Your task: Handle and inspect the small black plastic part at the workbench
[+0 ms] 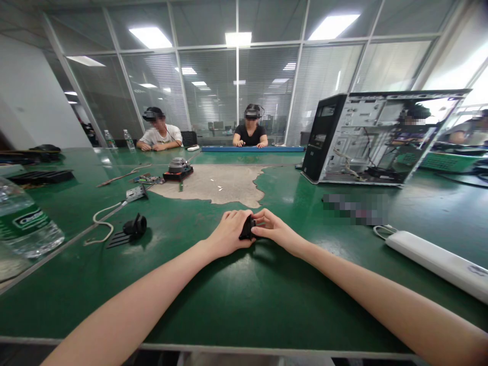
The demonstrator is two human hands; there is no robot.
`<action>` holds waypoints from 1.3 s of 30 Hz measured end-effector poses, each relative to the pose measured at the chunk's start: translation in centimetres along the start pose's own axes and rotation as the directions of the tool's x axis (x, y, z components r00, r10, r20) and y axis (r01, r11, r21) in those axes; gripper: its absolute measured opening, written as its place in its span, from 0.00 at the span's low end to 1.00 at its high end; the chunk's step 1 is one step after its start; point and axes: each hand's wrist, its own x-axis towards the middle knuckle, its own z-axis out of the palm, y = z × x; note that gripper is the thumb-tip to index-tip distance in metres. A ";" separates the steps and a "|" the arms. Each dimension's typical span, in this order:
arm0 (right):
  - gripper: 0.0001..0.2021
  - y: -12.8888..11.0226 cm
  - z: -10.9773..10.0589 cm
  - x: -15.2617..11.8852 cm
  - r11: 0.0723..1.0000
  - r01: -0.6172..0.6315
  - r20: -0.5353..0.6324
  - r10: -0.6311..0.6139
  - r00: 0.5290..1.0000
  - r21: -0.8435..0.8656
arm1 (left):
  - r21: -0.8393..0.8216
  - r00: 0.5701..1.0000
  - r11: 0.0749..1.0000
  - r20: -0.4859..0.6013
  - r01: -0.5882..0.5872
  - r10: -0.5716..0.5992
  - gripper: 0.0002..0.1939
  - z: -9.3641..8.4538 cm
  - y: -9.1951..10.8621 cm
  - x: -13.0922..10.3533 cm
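Note:
A small black part (247, 229) is between my two hands, just above the middle of the green table (244, 295). My left hand (231, 234) is wrapped round its left side. With fingertips and thumb, my right hand (272, 230) pinches its right side. Much of the part is hidden by my fingers. Left of my hands lies a black round piece with a slotted bracket (134, 226). Farther back are a metal connector piece (136, 193) with a white cable and a black-and-red component (178, 170).
An open computer case (328, 140) stands at the back right. A white power strip (434, 259) lies at the right, a water bottle (28, 221) at the left. Two people (250, 133) sit across the table. A green basket (444, 160) is at the far right.

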 end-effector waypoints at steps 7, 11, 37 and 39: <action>0.15 -0.4 0.5 -0.2 0.999 0.001 -0.031 0.000 1.000 0.043 | -0.007 1.000 1.000 -0.001 0.001 -0.001 0.27 -0.1 0.1 0.0; 0.15 0.3 0.5 0.2 1.000 -0.024 -0.085 0.024 0.996 0.010 | -0.010 1.000 1.000 0.000 0.000 0.000 0.27 -0.1 0.1 0.0; 0.14 -0.1 0.3 -0.1 0.998 0.057 -0.025 -0.057 0.998 -0.012 | -0.010 1.000 1.000 -0.007 0.003 -0.003 0.27 0.0 0.1 0.1; 0.15 -0.2 0.3 -0.2 0.997 0.071 -0.020 -0.071 0.997 -0.010 | -0.008 1.000 1.000 -0.004 0.000 -0.001 0.27 0.0 0.1 0.1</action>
